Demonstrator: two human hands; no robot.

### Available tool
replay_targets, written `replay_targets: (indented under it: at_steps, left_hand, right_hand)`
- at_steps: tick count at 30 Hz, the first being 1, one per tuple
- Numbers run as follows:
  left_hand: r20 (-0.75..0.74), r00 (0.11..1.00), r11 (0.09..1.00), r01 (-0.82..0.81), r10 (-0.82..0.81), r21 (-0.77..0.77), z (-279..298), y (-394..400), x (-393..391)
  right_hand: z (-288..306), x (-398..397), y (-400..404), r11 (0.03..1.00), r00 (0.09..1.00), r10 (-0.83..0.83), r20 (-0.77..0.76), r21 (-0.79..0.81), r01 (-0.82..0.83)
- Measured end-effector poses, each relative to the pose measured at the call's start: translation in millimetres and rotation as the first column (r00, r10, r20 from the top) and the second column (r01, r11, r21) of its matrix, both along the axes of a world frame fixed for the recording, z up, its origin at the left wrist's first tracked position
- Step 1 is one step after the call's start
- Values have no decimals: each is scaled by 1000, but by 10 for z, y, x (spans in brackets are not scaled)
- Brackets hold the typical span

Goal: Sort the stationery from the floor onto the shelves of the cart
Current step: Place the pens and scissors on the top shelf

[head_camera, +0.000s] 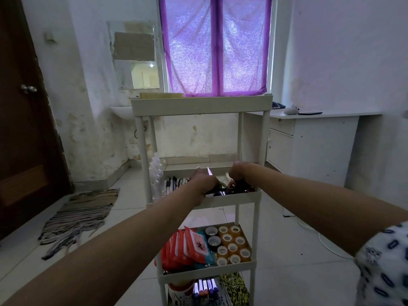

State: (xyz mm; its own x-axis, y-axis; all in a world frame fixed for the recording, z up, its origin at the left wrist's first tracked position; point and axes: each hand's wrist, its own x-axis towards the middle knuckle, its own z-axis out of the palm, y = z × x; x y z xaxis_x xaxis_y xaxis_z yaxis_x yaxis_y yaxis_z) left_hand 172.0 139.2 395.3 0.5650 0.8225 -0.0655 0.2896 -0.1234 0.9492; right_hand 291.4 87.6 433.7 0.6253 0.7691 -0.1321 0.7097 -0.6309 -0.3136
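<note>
A white-walled room with a purple-curtained window (pixel 217 45) holds a white tiered cart (pixel 202 106) on a tiled floor. Both hands reach into the second shelf (pixel 234 198). The left hand (pixel 204 184) curls around dark-handled scissors (pixel 215 187), blade tip upward. The right hand (pixel 239 172) grips dark items there; which ones cannot be determined. Tape rolls (pixel 233 245) occupy the shelf below.

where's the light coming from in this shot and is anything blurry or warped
Head view: daylight glows through the purple-curtained window, leaving the cart backlit; wide-angle distortion stretches both forearms; the left hand and right hand look soft, so their grip is unclear.
</note>
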Motion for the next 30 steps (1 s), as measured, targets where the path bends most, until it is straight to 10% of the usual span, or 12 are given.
replay_targets:
  at_steps: [15, 30]
  left_hand:
    - [-40, 999, 1000, 5, -5, 11, -18, 42, 139]
    - [-154, 987, 990, -19, 41, 142, 26, -50, 268]
  right_hand:
    - [153, 152, 144, 984, 891, 173, 420, -119, -136]
    - [89, 172, 86, 975, 849, 221, 480, -130, -181]
